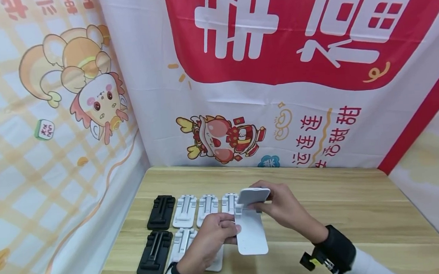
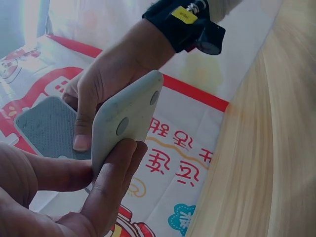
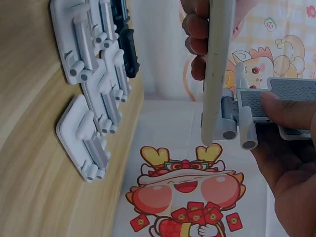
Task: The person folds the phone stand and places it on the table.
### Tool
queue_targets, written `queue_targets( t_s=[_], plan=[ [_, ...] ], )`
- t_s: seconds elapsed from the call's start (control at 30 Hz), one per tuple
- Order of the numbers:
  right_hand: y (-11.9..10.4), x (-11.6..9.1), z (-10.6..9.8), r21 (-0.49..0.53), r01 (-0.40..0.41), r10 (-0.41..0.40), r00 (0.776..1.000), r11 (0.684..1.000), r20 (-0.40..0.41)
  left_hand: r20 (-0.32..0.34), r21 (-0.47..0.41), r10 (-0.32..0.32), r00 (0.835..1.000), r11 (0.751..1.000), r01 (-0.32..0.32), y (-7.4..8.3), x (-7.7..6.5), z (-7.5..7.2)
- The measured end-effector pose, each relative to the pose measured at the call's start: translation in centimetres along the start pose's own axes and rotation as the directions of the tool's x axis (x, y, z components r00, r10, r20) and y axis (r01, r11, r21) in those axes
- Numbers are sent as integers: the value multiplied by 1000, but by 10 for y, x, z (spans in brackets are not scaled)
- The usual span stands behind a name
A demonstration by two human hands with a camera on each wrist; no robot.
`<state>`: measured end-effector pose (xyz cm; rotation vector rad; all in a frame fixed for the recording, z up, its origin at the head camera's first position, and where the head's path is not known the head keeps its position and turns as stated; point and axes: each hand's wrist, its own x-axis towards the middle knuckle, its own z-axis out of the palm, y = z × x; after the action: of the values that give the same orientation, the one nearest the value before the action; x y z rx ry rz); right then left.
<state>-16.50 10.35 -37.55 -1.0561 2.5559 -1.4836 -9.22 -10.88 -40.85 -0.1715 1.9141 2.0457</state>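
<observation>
A white folding phone stand (image 1: pixel 251 236) is held up above the table, unfolded, its upper plate (image 1: pixel 253 195) angled away from the base. My left hand (image 1: pixel 214 233) pinches the base by its edge between thumb and fingers. At the other end, my right hand (image 1: pixel 284 204) grips the upper plate, its thumb on the grey textured face (image 3: pixel 252 101) in the right wrist view. Round grey pads (image 2: pixel 122 126) show on the underside of the base in the left wrist view. Between base and plate, a hinge (image 3: pixel 228 116) is visible.
Folded stands lie in two rows on the wooden table (image 1: pixel 321 235): black ones (image 1: pixel 161 212) at the left, several white ones (image 1: pixel 185 211) beside them. My left hand partly covers a front-row white stand (image 1: pixel 217 262). Printed cloth (image 1: pixel 157 94) hangs behind and at the sides.
</observation>
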Motion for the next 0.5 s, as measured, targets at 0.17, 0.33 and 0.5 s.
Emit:
queue_targets(
  t_s=[0.17,0.33,0.5],
  plan=[
    [-7,2,-2,-111,58,-61,998,992,-28,-13,8,2,1000,1000,-1,0,1,-2],
    [-21,6,-10,-292,240,-283,952,926,-114,-59,39,11,998,999,-9,1,4,-7],
    [-36,7,-12,-429,355,-426,901,831,-80,-85,63,6,996,998,-1,0,6,-11]
  ],
)
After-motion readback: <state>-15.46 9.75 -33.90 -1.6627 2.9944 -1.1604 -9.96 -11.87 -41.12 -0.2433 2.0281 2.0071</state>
